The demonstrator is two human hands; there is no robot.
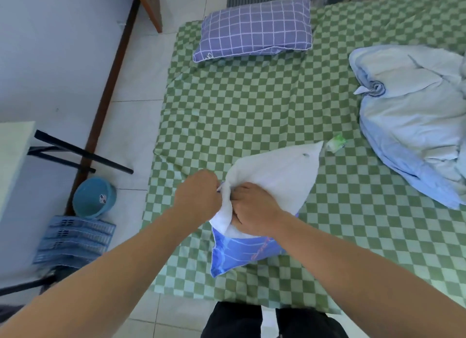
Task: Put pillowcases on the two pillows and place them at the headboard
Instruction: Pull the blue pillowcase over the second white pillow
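A white pillow (277, 171) sits half inside a blue pillowcase (242, 252) on the bed; a purple-checked cased pillow (254, 30) lies beyond.

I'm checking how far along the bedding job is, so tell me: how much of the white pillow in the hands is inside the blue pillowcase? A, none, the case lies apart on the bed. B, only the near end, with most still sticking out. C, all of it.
B: the white pillow juts well out of the blue pillowcase, which covers only its near end, under both hands.
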